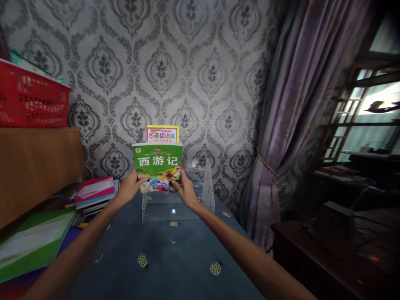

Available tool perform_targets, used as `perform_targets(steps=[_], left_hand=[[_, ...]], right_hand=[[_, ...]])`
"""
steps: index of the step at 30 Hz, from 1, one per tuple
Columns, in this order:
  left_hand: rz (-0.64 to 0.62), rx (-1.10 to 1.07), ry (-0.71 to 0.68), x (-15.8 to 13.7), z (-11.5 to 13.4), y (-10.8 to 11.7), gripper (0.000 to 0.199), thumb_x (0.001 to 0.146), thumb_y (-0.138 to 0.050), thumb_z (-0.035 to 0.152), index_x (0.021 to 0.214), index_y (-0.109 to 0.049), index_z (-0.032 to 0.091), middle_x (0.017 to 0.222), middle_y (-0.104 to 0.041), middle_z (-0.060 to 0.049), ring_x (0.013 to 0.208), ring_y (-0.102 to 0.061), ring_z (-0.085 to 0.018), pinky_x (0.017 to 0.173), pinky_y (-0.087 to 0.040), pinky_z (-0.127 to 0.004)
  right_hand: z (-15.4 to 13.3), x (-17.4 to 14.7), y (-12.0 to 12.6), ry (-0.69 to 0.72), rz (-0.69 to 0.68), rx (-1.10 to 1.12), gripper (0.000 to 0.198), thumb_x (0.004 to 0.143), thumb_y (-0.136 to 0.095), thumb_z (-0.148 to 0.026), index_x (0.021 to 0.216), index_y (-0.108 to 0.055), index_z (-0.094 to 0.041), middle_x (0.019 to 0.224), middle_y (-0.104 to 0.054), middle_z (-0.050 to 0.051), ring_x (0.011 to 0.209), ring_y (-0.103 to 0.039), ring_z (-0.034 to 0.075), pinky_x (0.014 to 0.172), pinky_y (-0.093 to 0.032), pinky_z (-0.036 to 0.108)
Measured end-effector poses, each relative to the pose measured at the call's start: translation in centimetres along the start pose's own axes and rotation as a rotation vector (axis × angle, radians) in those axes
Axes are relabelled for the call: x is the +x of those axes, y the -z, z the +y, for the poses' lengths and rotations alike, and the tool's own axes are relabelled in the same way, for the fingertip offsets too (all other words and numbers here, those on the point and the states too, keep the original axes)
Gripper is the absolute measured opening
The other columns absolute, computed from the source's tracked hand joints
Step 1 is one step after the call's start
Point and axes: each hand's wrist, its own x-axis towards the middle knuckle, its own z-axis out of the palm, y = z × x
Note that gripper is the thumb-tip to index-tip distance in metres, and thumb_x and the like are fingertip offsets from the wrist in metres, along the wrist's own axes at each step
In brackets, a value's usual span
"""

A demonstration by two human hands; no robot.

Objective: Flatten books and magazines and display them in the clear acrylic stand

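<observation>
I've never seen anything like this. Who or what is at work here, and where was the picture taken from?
There is no machine here, just a person's two bare hands. The one picture comes from a camera worn on the head, looking forward and down along the arms. The left hand and right hand hold a green book upright by its sides, cover facing the camera. Behind it shows a yellow-edged book. A clear stand rests on the blue table. Off to the left are stacked books and a red basket.
</observation>
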Motion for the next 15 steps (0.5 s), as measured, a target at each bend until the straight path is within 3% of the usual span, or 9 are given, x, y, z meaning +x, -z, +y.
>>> perform_targets(steps=[11, 15], left_hand=[[-0.037, -0.018, -0.028, -0.6, 0.0, -0.6, 0.04, 0.087, -0.058, 0.044, 0.117, -0.057, 0.019, 0.104, -0.073, -0.009, 0.092, -0.068, -0.029, 0.078, -0.049, -0.036], [-0.022, 0.021, -0.064, 2.3, 0.8, 0.6, 0.038, 0.087, -0.059, 0.044, 0.115, -0.058, 0.018, 0.099, -0.072, -0.008, 0.089, -0.067, -0.028, 0.078, -0.049, -0.034]], right_hand=[[0.1, -0.9, 0.9, -0.003, -0.037, -0.046, 0.037, 0.09, -0.054, -0.04, 0.122, -0.052, -0.023, 0.09, -0.066, 0.003, 0.074, -0.063, 0.022, 0.068, -0.054, 0.034], [-0.5, 2.0, 1.8, 0.05, -0.035, -0.118, 0.033, 0.091, -0.05, -0.04, 0.116, -0.05, -0.02, 0.085, -0.063, 0.003, 0.07, -0.061, 0.021, 0.067, -0.052, 0.034]])
